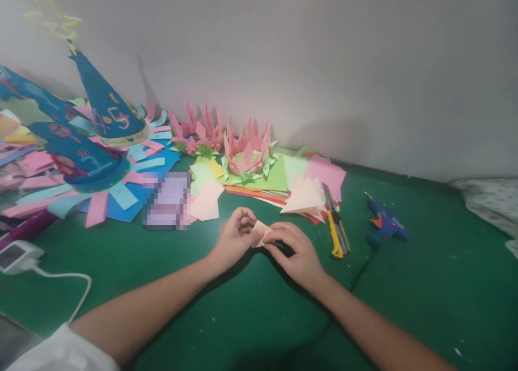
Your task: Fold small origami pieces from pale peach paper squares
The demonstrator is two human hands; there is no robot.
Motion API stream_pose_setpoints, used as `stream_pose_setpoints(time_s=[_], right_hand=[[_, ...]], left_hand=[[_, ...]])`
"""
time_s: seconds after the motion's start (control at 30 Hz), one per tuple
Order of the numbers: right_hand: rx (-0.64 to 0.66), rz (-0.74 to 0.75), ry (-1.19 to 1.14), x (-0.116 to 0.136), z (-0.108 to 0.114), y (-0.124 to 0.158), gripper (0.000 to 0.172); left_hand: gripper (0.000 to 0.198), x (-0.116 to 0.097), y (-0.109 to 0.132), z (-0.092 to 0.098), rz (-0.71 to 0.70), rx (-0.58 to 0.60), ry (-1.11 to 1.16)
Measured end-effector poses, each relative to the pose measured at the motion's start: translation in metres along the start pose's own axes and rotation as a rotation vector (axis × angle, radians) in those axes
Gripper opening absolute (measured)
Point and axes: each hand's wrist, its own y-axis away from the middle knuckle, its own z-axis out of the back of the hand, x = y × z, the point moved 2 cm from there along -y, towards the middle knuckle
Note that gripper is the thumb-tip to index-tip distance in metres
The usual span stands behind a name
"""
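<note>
A small piece of pale peach paper (259, 231), which looks folded, is held between my two hands just above the green table. My left hand (237, 235) pinches its left side, thumb in front and fingers curled behind. On the right side, my right hand (297, 252) grips the paper between thumb and fingertips. Parts of the paper are hidden by the fingers. Beyond my hands, loose peach sheets (207, 201) lie to the left and a peach folded paper (305, 197) to the right.
Two pink paper lotus flowers (247, 152) stand on a colored paper stack (277, 174). At right lie a yellow box cutter (338, 233) and a blue glue gun (386, 222) with its cord. Blue cone hats (109, 112), a blurred phone-like object (168, 201) and a white cabled device (20, 256) occupy the left.
</note>
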Motion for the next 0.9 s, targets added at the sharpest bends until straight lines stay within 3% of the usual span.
stream_pose_setpoints(time_s=[0.33,0.6,0.9], right_hand=[[0.03,-0.001,-0.003,0.0006,0.0002,-0.0003,0.01],[0.045,-0.064,-0.064,0.0007,0.0008,-0.0006,0.008],[0.032,-0.016,-0.059,-0.0024,0.0008,0.0016,0.014]], left_hand=[[0.036,0.0001,0.0005,-0.0006,-0.003,-0.066,-0.064],[0.035,0.0016,0.0007,-0.0014,0.009,-0.05,-0.091],[0.035,-0.0008,-0.0002,0.0,0.025,-0.073,-0.032]])
